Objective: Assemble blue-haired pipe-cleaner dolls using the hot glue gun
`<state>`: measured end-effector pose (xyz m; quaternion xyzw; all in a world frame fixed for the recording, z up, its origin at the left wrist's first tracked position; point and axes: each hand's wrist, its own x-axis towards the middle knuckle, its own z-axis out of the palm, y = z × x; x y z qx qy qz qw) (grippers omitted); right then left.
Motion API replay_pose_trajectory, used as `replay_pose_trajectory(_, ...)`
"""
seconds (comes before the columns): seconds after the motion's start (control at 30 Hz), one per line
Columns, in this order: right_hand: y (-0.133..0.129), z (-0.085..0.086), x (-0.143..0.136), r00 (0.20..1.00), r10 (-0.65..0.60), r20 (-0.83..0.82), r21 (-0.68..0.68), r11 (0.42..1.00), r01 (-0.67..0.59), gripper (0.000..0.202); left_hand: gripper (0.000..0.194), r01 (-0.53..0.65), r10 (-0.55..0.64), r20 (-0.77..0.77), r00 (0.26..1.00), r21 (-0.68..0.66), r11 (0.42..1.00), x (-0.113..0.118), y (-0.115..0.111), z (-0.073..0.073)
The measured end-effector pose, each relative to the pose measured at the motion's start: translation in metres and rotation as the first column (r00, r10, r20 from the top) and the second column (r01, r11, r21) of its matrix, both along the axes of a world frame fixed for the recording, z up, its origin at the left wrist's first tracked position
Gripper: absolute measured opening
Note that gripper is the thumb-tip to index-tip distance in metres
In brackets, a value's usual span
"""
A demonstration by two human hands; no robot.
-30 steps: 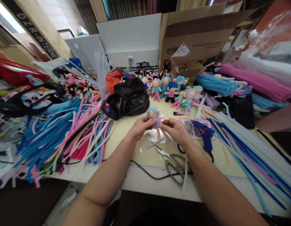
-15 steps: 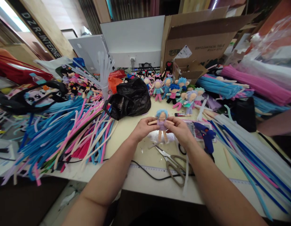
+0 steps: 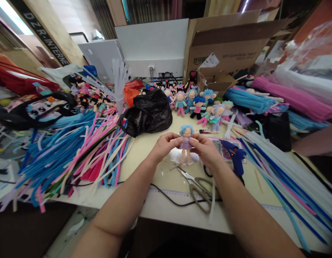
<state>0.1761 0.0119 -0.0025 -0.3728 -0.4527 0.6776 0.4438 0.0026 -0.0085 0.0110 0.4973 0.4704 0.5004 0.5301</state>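
Observation:
Between my two hands is a small pipe-cleaner doll with blue hair, a lilac dress and beige legs hanging down. My left hand pinches it at one side of the body, by the arm. On the other side my right hand grips it the same way, thumb on the front. The doll's arms are mostly hidden by my fingers. Below it, scissors with beige handles lie on the table, blades slightly apart. A blue glue gun rests right of my right hand.
Bundles of coloured pipe cleaners lie left and right. A black plastic bag sits behind my left hand. Several finished dolls stand at the back before a cardboard box. A black cable crosses the front.
My fingers have moved in along the doll's arms toward its body, covering the arms that showed before. The doll has shifted very slightly.

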Motion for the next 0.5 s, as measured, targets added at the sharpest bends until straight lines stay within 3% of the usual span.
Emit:
replay_pose_trajectory(0.13, -0.003, 0.002, -0.002, 0.997, 0.030, 0.064, 0.055, 0.998, -0.033, 0.037, 0.027, -0.044, 0.044, 0.003, 0.999, -0.005, 0.999, 0.000, 0.001, -0.001)
replay_pose_trajectory(0.3, 0.001, 0.004, 0.000, 0.962, 0.057, 0.265, 0.089, 0.992, -0.084, 0.029, 0.028, -0.069, 0.075, 0.097, 0.992, -0.062, 0.996, -0.005, 0.006, -0.005)
replay_pose_trajectory(0.4, 0.006, 0.004, 0.006, 0.951, -0.136, 0.278, 0.124, 0.987, 0.105, 0.026, 0.033, -0.139, 0.162, 0.204, 0.966, -0.122, 0.983, -0.013, 0.010, -0.005)
replay_pose_trajectory(0.5, 0.011, 0.004, 0.012, 0.926, -0.324, 0.194, 0.202, 0.937, 0.286, 0.022, 0.036, -0.197, 0.242, 0.331, 0.912, -0.164, 0.967, -0.023, 0.014, -0.003)
